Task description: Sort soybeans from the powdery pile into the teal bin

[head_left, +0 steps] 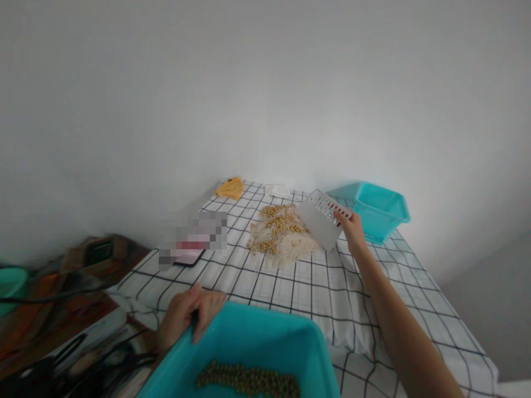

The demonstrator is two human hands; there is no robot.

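Rice and beans point(279, 235) are seen heaped in one loose pile near the far middle of a table covered by a white checked cloth point(315, 287), as pictured from the head camera. A white slotted tray point(321, 221) is held tilted at the right edge of the pile, with its lower edge against the grains. The tray is gripped at its upper right side by the right hand point(352, 229), whose fingers are closed around it, and the arm is stretched out across the table.

The left hand point(188, 315) is closed over the rim of a turquoise tub point(257, 337) at the near edge of the picture, with the fingers curled down inside the wall. A layer of loose beans point(249, 381) (olive-brown, and partly cut off by the frame) is shown on the bottom of that tub.

A second tub point(379, 207) of the same colour is placed at the far right of the table, just behind the tray; what it holds cannot be told. A yellow rag point(230, 188) and a small white item point(279, 190) are laid by the wall at the far edge, well apart from both hands. To the left of the pile, a flat dark object point(188, 258) is largely blurred out. Cables point(83, 354) are seen beside the table at the left.
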